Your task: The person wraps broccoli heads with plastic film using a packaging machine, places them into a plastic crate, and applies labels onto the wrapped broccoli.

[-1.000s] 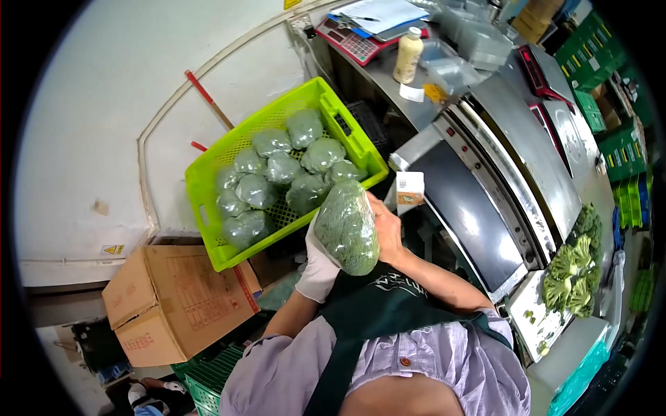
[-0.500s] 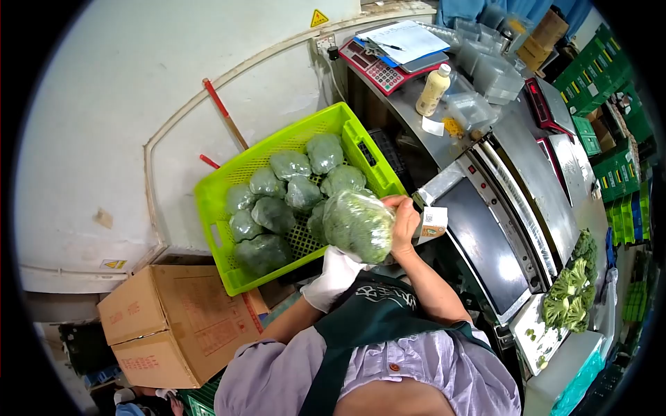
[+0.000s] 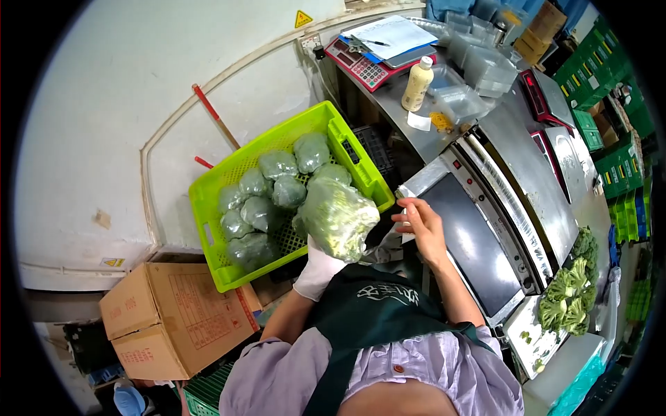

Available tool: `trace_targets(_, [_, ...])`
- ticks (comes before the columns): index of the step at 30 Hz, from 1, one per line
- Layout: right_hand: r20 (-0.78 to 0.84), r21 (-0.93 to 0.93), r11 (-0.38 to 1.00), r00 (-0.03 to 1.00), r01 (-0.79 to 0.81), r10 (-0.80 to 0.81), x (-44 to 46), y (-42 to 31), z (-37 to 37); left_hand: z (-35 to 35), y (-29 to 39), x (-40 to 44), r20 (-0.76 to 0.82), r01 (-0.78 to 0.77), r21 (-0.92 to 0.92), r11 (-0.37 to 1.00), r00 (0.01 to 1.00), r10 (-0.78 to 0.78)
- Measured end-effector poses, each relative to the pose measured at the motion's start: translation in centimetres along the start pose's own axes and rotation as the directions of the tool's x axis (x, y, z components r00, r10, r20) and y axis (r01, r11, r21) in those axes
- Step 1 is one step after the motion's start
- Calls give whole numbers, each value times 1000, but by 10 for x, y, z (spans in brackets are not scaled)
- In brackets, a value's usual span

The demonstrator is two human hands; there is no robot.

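Observation:
A film-wrapped broccoli head (image 3: 338, 215) rests in my left hand (image 3: 320, 271), which wears a white glove and supports it from below. My right hand (image 3: 422, 224) is bare, with its fingers apart and nothing in them, just right of the wrapped head. Beyond the hands stands a lime-green crate (image 3: 226, 276), tilted in view, with several wrapped broccoli heads (image 3: 260, 213) inside. The held head overlaps the crate's near right part and hides some of its contents. Right of my right hand is the wrapping machine (image 3: 474, 236) with a dark flat plate.
A cardboard box (image 3: 179, 320) stands at lower left. On the steel table are a bottle (image 3: 417, 84), a red scale (image 3: 366, 69) with a clipboard, and clear plastic trays (image 3: 488, 69). Unwrapped broccoli (image 3: 567, 296) lies by a white board (image 3: 525, 338). A person is partly visible at bottom left.
My right hand has let go of the wrapped broccoli and moved slightly right, opening its fingers. The broccoli has turned in my left hand, its paler side now facing right.

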State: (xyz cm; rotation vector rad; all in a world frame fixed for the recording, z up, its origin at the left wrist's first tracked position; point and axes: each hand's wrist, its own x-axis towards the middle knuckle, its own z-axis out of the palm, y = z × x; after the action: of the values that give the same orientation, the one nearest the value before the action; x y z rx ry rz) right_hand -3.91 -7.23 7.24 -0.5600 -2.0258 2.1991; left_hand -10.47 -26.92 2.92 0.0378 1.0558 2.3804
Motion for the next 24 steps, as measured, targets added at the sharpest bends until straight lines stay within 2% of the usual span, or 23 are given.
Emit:
trace_targets(2, [61, 66, 997, 997, -51, 47, -8, -5, -18, -5, -5, 4, 179, 281, -355, 891, 956, -230])
trace_targets(3, [89, 88, 994, 995, -62, 54, -12, -6, -22, 0, -8, 6, 179, 391, -576, 717, 917, -356])
trace_targets(4, [117, 111, 991, 991, -73, 60, -14, -6, -26, 5, -11, 7, 179, 391, -570, 723, 918, -354])
trace_targets(5, [166, 119, 993, 986, -14, -6, -15, 0, -28, 11, -14, 6, 195, 398, -621, 675, 913, -359])
trace_targets(6, [209, 156, 986, 978, -59, 25, -16, -5, -27, 15, -17, 6, 213, 407, -669, 622, 906, -365])
trace_targets(7, [224, 94, 996, 974, 9, -30, -16, -2, -25, 14, -23, 6, 244, 347, -399, 849, 932, -266])
trace_targets(8, [236, 30, 996, 968, 78, -83, -15, 3, -21, 12, -28, 7, 273, 198, -99, 975, 948, -165])
trace_targets(9, [246, -82, 992, 966, 99, -76, -14, 6, -16, 31, -21, 6, 340, -98, 374, 922, 939, -38])
trace_targets(10, [228, 40, 993, 966, 113, -119, -16, 7, -6, 46, -21, 8, 465, -399, 704, 587, 884, 43])
trace_targets(11, [106, -12, 994, 989, 106, -104, -17, 8, -5, 47, -32, 16, 329, -9, 377, 926, 936, -124])
trace_targets(12, [-25, -62, 994, 995, 94, -95, -18, 8, -9, 48, -43, 25, 176, 312, -144, 939, 942, -286])
trace_targets(13, [-78, 60, 985, 985, 161, -156, -16, 3, -18, 43, -45, 41, 158, 148, 322, 935, 965, -207])
trace_targets(15, [-129, 134, 975, 978, 179, -161, -21, -13, -47, 54, -43, 64, -130, 356, 217, 909, 933, -335])
trace_targets(16, [-153, 207, 962, 977, 178, -148, -22, -20, -63, 76, -32, 68, -63, 271, 294, 916, 962, -264])
trace_targets(18, [-253, 45, 973, 945, 227, -209, -24, -35, -100, 124, -16, 76, 153, 102, 415, 904, 972, -180])
trace_targets(20, [-310, -132, 969, 919, 211, -242, -24, -46, -143, 168, -21, 94, 360, 63, 415, 908, 905, -228])
trace_targets(21, [-340, -247, 942, 889, 229, -305, -30, -67, -160, 196, -21, 96, 387, 134, 428, 894, 867, -315])
trace_targets(22, [-377, -329, 921, 866, 207, -329, -30, -78, -182, 217, -30, 104, 464, 100, 422, 901, 830, -310])
trace_targets(24, [-472, -388, 910, 816, 148, -334, -19, -78, -235, 253, -51, 130, 468, 92, 565, 820, 782, -411])
